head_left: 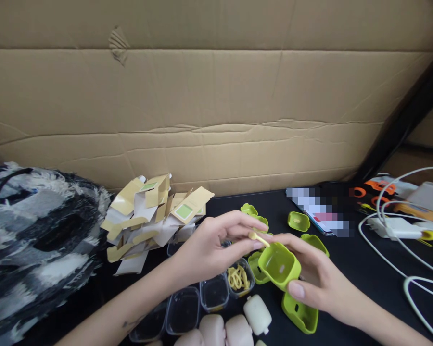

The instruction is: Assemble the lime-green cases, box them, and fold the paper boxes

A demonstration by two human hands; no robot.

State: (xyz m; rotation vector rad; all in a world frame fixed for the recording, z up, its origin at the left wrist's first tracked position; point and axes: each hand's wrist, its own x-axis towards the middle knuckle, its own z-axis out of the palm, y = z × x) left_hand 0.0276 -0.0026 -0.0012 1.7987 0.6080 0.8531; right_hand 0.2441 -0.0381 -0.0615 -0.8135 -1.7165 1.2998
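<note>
The right hand (319,281) sits low and right of centre over the black table (364,262). Its thumb and fingers are clamped round a green shell (278,265), which is tilted with its open side up. The left hand (209,246) comes in from 8 o'clock. Its thumb and fingertips are pinched together on a small yellow piece (258,238), which lies at the shell's rim, at 11 o'clock from the shell's middle; whether it touches the rim cannot be told. Loose shells (299,221) of the same green lie round the hands, from 12 to 2 o'clock of the held one, with another at 5 o'clock just beside the right thumb. At 7 to 9 o'clock of the held shell, under the left wrist, a clear tray (214,293) of small cells stands, one cell holding yellow rings (238,278). Cream pods (258,315) lie at 6 o'clock, by the frame's bottom edge. A card pile (155,216) of folded pieces lies at 10 o'clock, and fuzzy black-and-grey fabric (39,240) fills the far left at 9 o'clock. At 1 to 2 o'clock lies a blurred phone (321,211), beyond it orange tools (378,190), a white charger (397,228) and looping cables (411,283). A cardboard wall (216,96) stands behind the table.
</note>
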